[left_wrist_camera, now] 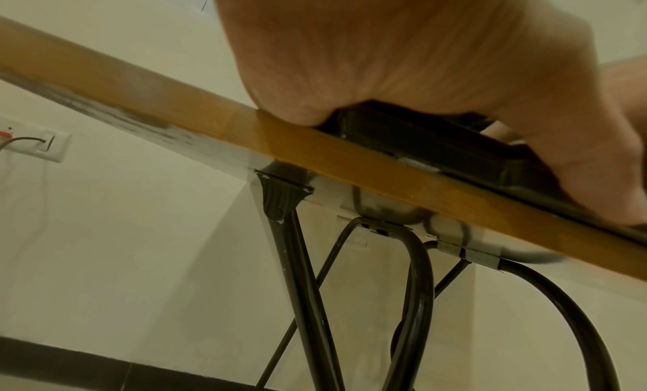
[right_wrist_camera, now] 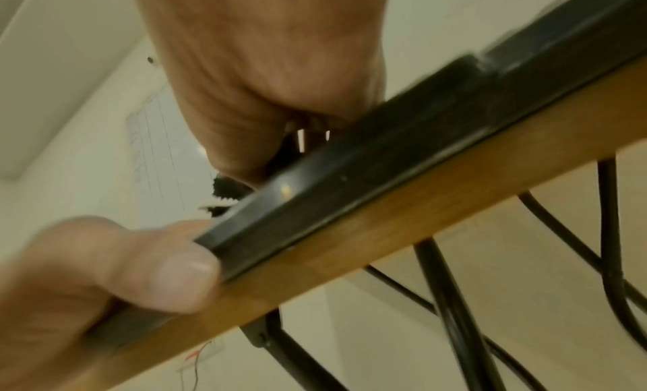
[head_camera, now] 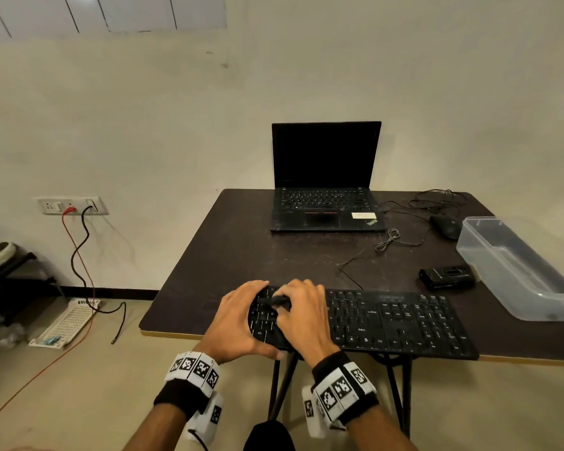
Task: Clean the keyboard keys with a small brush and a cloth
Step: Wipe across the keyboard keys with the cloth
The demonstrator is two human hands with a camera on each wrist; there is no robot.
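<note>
A black full-size keyboard [head_camera: 388, 320] lies along the front edge of the dark table [head_camera: 225, 255]. My left hand [head_camera: 241, 317] grips its left end, fingers curled over the far side and the thumb [right_wrist_camera: 168, 269] pressed on the front corner. My right hand [head_camera: 303, 314] is just to its right, over the left keys, holding a small black brush [head_camera: 279, 301] whose tip points left. In the right wrist view the dark bristles [right_wrist_camera: 225, 189] poke out below my right palm [right_wrist_camera: 262, 64], close over the keyboard [right_wrist_camera: 402, 153]. The left wrist view shows my palm [left_wrist_camera: 385, 51] over the keyboard's end [left_wrist_camera: 437, 145].
An open black laptop [head_camera: 326, 190] stands at the back of the table. To the right are loose cables [head_camera: 394, 239], a black mouse [head_camera: 446, 226], a small black device [head_camera: 446, 276] and a clear plastic tub [head_camera: 515, 265]. The table's wooden front edge [left_wrist_camera: 350, 159] runs right under the keyboard.
</note>
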